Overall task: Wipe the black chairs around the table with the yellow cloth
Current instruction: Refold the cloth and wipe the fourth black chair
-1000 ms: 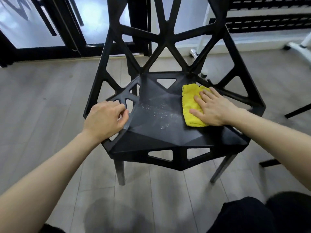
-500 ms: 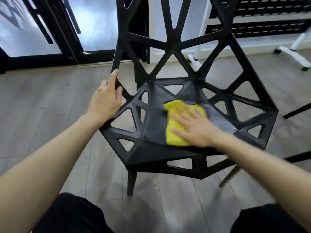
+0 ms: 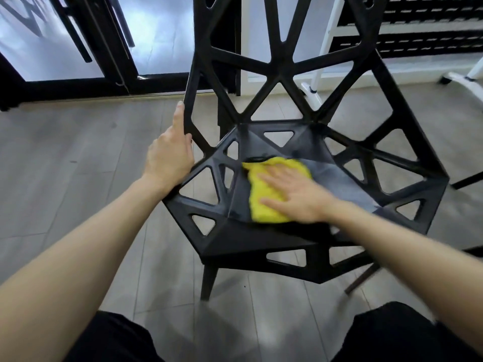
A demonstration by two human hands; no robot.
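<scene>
A black chair point(image 3: 261, 241) with triangular cut-outs stands in front of me on the wooden floor. The yellow cloth point(image 3: 261, 202) lies folded on the left half of its seat. My right hand point(image 3: 295, 194) presses flat on the cloth with straight fingers; the hand is blurred. To the right of the cloth the seat shows a paler, smeared band. My left hand point(image 3: 170, 158) grips the chair's left side frame where the backrest strut rises, thumb lying up along the strut.
Dark-framed glass doors point(image 3: 104, 48) stand behind the chair at the left. White frame legs point(image 3: 313, 92) on casters and a slatted black rack point(image 3: 418, 43) are at the back right. A black bar point(image 3: 467, 180) juts in at the right edge. My dark-clothed knees fill the bottom.
The cloth under my right hand slid from the seat's right side to its left half. My left hand moved from the seat's front-left corner up to the side strut. The view came closer.
</scene>
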